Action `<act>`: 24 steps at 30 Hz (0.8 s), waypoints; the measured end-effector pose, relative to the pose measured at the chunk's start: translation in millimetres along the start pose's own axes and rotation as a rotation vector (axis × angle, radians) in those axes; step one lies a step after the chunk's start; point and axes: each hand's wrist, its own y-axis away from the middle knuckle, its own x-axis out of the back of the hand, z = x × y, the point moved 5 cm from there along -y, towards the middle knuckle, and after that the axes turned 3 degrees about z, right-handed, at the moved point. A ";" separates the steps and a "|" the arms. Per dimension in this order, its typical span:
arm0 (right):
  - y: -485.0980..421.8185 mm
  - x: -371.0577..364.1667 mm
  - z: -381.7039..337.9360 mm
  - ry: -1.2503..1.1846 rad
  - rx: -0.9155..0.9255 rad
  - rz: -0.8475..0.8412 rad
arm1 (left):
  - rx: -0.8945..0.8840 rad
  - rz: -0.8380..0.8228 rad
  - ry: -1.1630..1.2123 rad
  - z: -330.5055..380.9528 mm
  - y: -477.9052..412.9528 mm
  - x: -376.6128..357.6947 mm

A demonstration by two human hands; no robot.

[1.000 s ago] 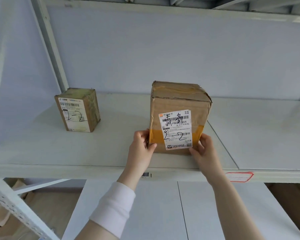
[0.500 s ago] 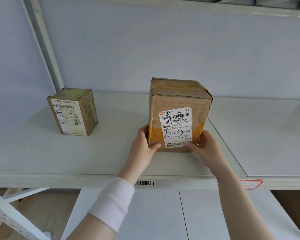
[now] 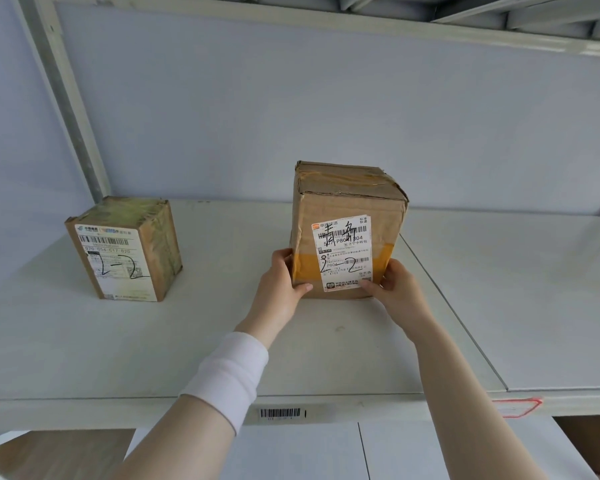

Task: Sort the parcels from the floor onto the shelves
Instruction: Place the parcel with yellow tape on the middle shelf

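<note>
On the shelf [image 3: 84, 341], both hands, left hand [image 3: 279, 289] and right hand [image 3: 394, 291], grip the tall parcel's [image 3: 343, 237] lower corners, fingers wrapped round its sides, setting it down; next, I'd judge, letting go cleanly.

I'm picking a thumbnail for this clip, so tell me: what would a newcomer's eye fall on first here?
First, the tall cardboard box standing upright at the middle of the white shelf, gripped at its lower corners by the left hand and the right hand. Next, the smaller parcel standing apart at the shelf's left. Both labels face out and carry large black handwriting.
</note>
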 end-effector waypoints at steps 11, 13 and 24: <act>8.1 -2.8 8.6 0.130 -0.013 0.091 | 0.024 0.014 0.002 -6.3 13.9 -0.1; 21.7 0.0 11.2 0.101 -0.046 0.134 | -0.002 0.039 -0.024 -9.0 23.9 3.1; 122.9 14.3 -19.0 0.188 0.209 0.052 | -0.120 0.308 -0.023 4.0 137.4 15.6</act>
